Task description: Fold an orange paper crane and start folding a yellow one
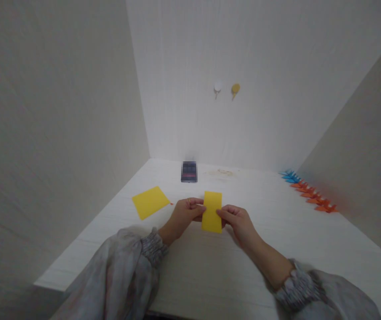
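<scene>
Between my two hands a narrow upright rectangle of yellow paper (212, 204) is held above the white table. My left hand (188, 214) pinches its left edge, thumb in front and fingers behind; a ring shows on one finger. On the opposite edge, my right hand (236, 219) grips the paper the same way, its thumb tip on the front face. Whether the strip is folded I cannot tell. A larger yellow paper sheet (150, 202) lies flat on the table, left of my left hand.
A dark phone-like object (189, 172), blurred, lies near the back wall. Folded blue paper figures (290, 176) and orange paper figures (313, 196) line the right wall. Two hooks, one white (217, 87) and one gold (235, 89), are on the back wall. Walls enclose the table (257, 275) on three sides.
</scene>
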Demonstrator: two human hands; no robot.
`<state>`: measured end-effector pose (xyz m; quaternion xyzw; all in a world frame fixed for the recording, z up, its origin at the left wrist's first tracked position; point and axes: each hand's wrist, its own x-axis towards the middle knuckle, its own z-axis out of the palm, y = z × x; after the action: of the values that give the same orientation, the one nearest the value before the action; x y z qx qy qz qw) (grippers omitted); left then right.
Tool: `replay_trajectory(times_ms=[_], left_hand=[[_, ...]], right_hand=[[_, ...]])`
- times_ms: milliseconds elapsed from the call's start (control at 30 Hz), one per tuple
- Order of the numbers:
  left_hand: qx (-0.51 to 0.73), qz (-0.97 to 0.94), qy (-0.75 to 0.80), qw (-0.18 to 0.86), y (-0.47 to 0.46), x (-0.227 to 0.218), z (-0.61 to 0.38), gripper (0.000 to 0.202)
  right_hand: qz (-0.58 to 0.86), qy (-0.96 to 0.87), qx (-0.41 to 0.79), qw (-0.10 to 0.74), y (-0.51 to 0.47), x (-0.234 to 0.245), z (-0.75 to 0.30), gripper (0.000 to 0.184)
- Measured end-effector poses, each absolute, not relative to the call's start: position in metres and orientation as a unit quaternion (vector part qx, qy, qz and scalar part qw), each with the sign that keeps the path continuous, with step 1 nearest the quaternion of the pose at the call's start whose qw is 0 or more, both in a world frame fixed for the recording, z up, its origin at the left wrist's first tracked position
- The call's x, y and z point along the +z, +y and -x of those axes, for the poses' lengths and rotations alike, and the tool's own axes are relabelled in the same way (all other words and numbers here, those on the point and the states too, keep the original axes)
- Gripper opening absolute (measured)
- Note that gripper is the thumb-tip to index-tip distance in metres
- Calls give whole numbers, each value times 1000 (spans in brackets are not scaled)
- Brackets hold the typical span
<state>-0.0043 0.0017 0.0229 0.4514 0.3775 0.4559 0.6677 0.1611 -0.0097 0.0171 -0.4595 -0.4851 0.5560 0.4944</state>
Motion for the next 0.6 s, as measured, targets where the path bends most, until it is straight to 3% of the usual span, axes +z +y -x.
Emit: replay_trajectory(times_ms=[400, 600], left_hand=[[438, -457, 384, 672, 6, 17, 7, 27], [427, -455, 362, 693, 4, 20, 9, 23]], right_hand=[[443, -483, 572, 493, -9, 17, -162, 15], [392, -504, 594, 490, -11, 18, -162, 25]])
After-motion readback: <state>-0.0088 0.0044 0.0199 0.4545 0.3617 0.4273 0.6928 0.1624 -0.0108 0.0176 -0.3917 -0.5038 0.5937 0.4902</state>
